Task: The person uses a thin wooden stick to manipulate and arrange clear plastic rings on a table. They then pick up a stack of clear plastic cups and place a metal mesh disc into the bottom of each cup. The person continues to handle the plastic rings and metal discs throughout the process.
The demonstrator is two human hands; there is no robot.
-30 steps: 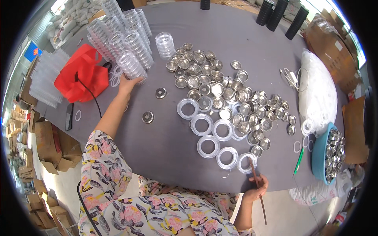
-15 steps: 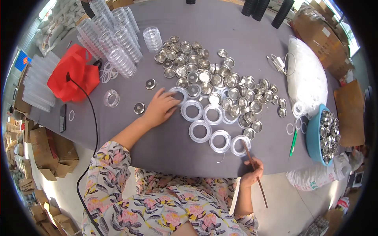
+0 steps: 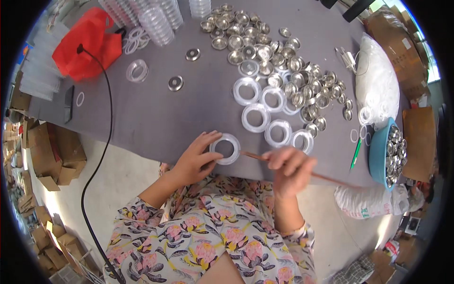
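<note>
Near the table's front edge, my left hand (image 3: 193,160) has its thumb and fingers around a clear plastic ring (image 3: 232,139), gripping it at its left side. A thin brown stick (image 3: 328,179) is in my right hand (image 3: 291,173), which is smeared by motion. The stick's tip is close to the ring's right edge; whether it touches I cannot tell. Just beyond lie several more clear rings (image 3: 256,127) in a group. Behind and beside them spreads a heap of round silver metal cups (image 3: 298,78).
Two metal cups (image 3: 175,83) lie apart at left. Clear plastic stacks (image 3: 156,26), a red bag (image 3: 85,47) and a black cable (image 3: 109,113) stand farther left. At right are a white bag (image 3: 376,80), a green pen (image 3: 355,154) and a blue tub (image 3: 378,154) of metal cups.
My left hand has moved toward me, bringing a clear ring to the front edge. My right hand has lifted and turned the stick so its tip points left at that ring. The view has shifted.
</note>
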